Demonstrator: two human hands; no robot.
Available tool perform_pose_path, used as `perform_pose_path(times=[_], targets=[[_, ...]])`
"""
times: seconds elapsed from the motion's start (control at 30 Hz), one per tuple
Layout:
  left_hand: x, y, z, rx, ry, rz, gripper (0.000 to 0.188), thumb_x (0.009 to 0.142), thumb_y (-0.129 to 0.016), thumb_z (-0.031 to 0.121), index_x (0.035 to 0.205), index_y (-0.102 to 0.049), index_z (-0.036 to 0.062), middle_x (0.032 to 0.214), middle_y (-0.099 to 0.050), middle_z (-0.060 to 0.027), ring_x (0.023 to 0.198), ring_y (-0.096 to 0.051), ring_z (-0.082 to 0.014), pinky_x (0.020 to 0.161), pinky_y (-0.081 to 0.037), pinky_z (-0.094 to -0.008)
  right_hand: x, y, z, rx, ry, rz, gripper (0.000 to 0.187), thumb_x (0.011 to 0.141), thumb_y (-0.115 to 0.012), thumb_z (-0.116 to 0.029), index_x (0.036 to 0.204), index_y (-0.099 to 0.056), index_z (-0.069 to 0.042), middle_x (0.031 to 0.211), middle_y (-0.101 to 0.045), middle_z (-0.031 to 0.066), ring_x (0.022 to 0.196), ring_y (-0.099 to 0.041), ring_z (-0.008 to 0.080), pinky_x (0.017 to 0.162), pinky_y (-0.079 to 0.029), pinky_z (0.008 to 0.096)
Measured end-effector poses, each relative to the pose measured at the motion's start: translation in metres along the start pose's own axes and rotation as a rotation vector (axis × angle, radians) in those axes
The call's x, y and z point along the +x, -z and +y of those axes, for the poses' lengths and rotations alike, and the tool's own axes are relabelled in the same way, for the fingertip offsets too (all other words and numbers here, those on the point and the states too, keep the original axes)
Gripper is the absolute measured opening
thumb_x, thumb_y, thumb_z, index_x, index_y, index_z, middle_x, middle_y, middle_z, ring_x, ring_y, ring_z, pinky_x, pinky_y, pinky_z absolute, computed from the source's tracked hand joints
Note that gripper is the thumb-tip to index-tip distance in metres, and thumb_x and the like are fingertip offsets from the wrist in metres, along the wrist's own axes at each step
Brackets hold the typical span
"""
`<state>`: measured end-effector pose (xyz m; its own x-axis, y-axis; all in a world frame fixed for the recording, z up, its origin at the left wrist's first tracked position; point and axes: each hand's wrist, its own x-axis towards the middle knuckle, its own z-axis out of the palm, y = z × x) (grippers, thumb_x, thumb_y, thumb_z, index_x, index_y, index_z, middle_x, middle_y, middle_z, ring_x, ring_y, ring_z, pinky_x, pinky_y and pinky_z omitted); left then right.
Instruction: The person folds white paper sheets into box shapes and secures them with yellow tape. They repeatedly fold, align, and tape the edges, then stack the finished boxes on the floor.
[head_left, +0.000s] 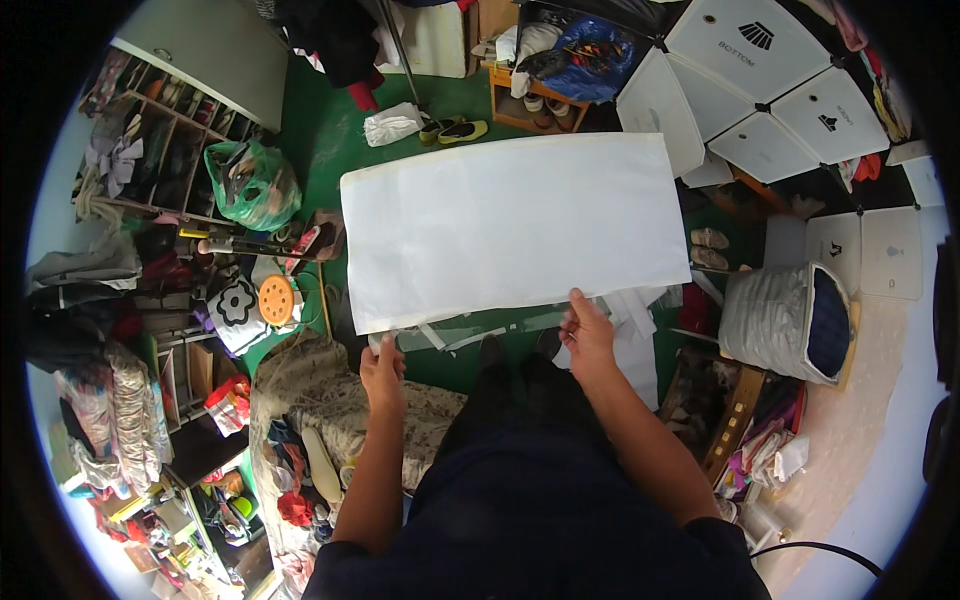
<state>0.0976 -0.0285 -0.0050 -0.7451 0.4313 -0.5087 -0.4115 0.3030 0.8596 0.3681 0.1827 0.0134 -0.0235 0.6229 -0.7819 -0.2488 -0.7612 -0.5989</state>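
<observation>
A: Left hand [383, 375]: how placed?

B: Closed in a pinch on the left end of a clear strip [430, 338], just under the near left corner of the white sheet [515, 230].

A: And the right hand [588, 335]?

B: Also pinching the strip, towards its other end, close against the sheet's near edge. Probably held at both sides to keep it stretched, without folding. Joined to the sheet or only beside it? Not possible to tell.

A: Why the sheet directly ahead of both hands?

B: Perhaps for easy reach along the near edge. Support underneath: hidden.

A: And around?

B: Green floor [312, 120] beyond the sheet. Left of the left hand, a patterned cover [300, 375]. Just right of the right hand, white paper pieces [638, 365]; farther right, a grey storage bag [765, 315].
</observation>
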Motion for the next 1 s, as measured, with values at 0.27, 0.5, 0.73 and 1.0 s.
perform_pose_path(times=[0.27,0.5,0.73,1.0], targets=[[-0.069,-0.065,0.05,0.744,-0.913,-0.456,0.033,0.079,-0.082,0.008,0.106,-0.063,0.0036,0.111,-0.067,-0.0141,0.104,-0.065,-0.033,0.091,-0.052,-0.0433,-0.01,-0.036,0.041,-0.037,0.022,-0.044,0.031,0.088,-0.084,-0.034,0.093,-0.059,-0.017,0.075,-0.057,-0.0051,0.066,-0.055,0.0078,0.059,-0.045,0.0249],[-0.057,-0.134,0.05,1.16,-1.063,-0.734,0.079,0.083,-0.08,0.022,0.15,-0.043,0.0022,0.163,-0.037,-0.0154,0.154,-0.029,-0.0321,0.125,-0.025,-0.0483,-0.014,-0.042,0.03,0.03,0.113,0.006,0.032,0.089,-0.082,-0.032,0.084,-0.058,-0.012,0.068,-0.051,-0.003,0.058,-0.047,0.009,0.053,-0.036,0.0261],[-0.043,-0.097,0.05,1.345,-1.004,-0.677,0.083,0.086,-0.078,0.029,0.154,-0.04,0.0027,0.167,-0.03,-0.0148,0.157,-0.023,-0.0302,0.127,-0.019,-0.0474,0.023,0.026,-0.017,0.129,0.245,0.133,0.025,0.089,-0.081,-0.029,0.083,-0.063,-0.013,0.069,-0.056,-0.0037,0.059,-0.051,0.0086,0.051,-0.038,0.0253],[-0.02,0.006,0.067,1.464,-0.934,-0.36,0.092,0.08,-0.083,0.022,0.156,-0.036,0.0012,0.167,-0.028,-0.0197,0.157,-0.023,-0.0346,0.126,-0.019,-0.0504,0.033,0.043,-0.037,0.337,0.286,0.133,0.022,0.087,-0.085,-0.02,0.093,-0.066,-0.012,0.077,-0.062,-0.0034,0.063,-0.055,0.009,0.055,-0.044,0.0238]])
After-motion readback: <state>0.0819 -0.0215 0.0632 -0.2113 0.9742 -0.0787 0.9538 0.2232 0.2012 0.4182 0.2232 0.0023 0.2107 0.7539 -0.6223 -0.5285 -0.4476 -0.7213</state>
